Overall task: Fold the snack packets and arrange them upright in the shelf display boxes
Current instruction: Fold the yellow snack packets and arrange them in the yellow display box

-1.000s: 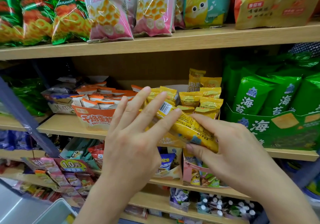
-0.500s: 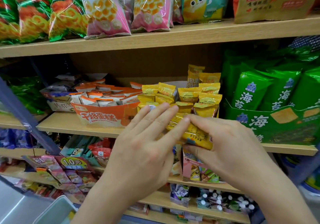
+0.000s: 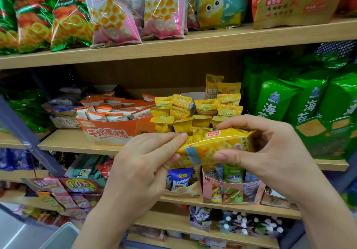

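A yellow snack packet [image 3: 216, 144] lies sideways in the air in front of the middle shelf. My left hand [image 3: 146, 163] pinches its left end between curled fingers. My right hand [image 3: 270, 148] grips its right half, thumb under and fingers over the top. Behind it, several small yellow packets [image 3: 195, 111] stand upright in a display box whose front my hands hide. An orange display box [image 3: 108, 133] of white and orange packets sits to the left.
The wooden middle shelf [image 3: 63, 142] carries green seaweed bags [image 3: 301, 102] at the right. Big pink and green snack bags [image 3: 114, 11] line the top shelf. Lower shelves hold a pink display box [image 3: 231, 192] and more small packets. A grey bin corner [image 3: 61, 237] shows at the bottom left.
My left hand went from flat, straight fingers pressed over the packet to a pinch on its left end. The packet has turned level and its yellow front now shows between both hands.
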### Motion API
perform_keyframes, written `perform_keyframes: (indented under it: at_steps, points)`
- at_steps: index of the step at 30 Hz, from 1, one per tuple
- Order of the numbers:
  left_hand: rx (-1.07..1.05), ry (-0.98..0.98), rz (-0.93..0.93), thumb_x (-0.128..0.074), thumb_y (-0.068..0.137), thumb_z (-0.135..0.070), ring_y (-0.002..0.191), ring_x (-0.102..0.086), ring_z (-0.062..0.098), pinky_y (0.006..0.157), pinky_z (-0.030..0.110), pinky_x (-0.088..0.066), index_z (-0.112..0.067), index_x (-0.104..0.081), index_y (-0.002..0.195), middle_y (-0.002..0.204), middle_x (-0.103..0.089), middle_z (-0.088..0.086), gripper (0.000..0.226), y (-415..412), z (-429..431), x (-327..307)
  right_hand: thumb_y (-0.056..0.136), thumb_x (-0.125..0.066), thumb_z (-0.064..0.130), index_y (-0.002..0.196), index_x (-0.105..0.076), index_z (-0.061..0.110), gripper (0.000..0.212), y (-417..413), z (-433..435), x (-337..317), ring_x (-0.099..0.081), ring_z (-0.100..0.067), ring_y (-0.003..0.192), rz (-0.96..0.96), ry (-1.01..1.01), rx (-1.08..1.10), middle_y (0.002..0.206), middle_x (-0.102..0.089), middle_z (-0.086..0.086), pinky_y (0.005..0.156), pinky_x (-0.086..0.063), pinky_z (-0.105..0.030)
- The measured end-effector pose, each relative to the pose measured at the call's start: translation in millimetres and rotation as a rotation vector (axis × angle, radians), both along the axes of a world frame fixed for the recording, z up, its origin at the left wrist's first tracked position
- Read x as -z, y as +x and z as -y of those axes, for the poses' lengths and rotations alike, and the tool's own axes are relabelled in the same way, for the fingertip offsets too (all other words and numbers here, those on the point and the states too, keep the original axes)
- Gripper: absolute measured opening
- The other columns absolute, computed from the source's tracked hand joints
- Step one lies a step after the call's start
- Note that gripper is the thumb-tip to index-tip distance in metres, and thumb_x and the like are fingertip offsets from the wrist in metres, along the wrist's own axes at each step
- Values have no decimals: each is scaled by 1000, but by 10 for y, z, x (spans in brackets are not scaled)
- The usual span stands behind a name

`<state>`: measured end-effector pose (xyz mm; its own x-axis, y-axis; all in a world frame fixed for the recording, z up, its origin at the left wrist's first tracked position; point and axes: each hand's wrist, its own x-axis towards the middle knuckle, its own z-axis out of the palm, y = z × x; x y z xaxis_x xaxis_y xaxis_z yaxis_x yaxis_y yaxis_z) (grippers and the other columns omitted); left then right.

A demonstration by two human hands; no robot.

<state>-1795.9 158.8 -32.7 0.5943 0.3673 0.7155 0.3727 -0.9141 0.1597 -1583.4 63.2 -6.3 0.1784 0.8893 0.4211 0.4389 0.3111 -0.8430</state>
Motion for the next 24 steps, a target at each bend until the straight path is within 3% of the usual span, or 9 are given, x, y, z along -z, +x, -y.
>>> perform_keyframes:
  at_steps: [2,5,9,14,19,21,24]
  points:
    - [41,-18,-27,-51,90,-9,123,-56,10,95,36,-50,-17,-56,134,131,-62,-4,45,13,16,2,55,-81,42,96,-72,32,43,1,-16,14,-70,-5,85,-26,3,1,95,-73,11,66,-58,-21]
    - [55,-29,-40,-51,83,4,128,-53,10,98,40,-50,-15,-53,137,136,-59,-3,57,35,12,35,55,-81,42,96,-73,31,44,11,-19,27,-71,-8,87,-52,7,-1,96,-73,10,68,-59,-25]
    - [63,-53,-31,-46,87,-5,129,-52,10,97,43,-52,-17,-51,138,137,-58,-4,53,23,6,48,56,-81,41,98,-72,32,43,19,-33,65,-70,-10,90,-90,-7,-18,99,-73,7,71,-60,-28]
    - [152,-124,-40,-49,99,-30,127,-52,9,94,39,-51,-33,-44,143,142,-53,-11,45,129,85,26,60,-81,38,101,-69,33,44,-22,-52,55,-71,-18,85,-94,21,-66,94,-72,0,69,-61,-36]
    - [166,-168,133,-52,96,-21,123,-56,9,93,29,-53,-28,-45,140,136,-56,-16,45,145,53,77,75,-75,26,106,-67,27,33,-19,-64,54,-72,-22,89,-279,45,-152,101,-72,-3,69,-61,-34]
    - [162,-200,171,-52,96,-20,125,-54,7,96,24,-50,-27,-44,140,137,-53,-18,46,141,49,89,72,-74,24,97,-69,24,26,-21,-70,46,-73,-24,86,-394,60,-144,99,-72,-3,67,-60,-34]
    - [172,-264,185,-51,97,-24,128,-52,8,98,28,-50,-28,-46,140,138,-55,-16,44,143,59,102,63,-73,28,83,-68,24,21,-52,-81,42,-74,-22,79,-440,82,-90,91,-74,-1,63,-60,-30]
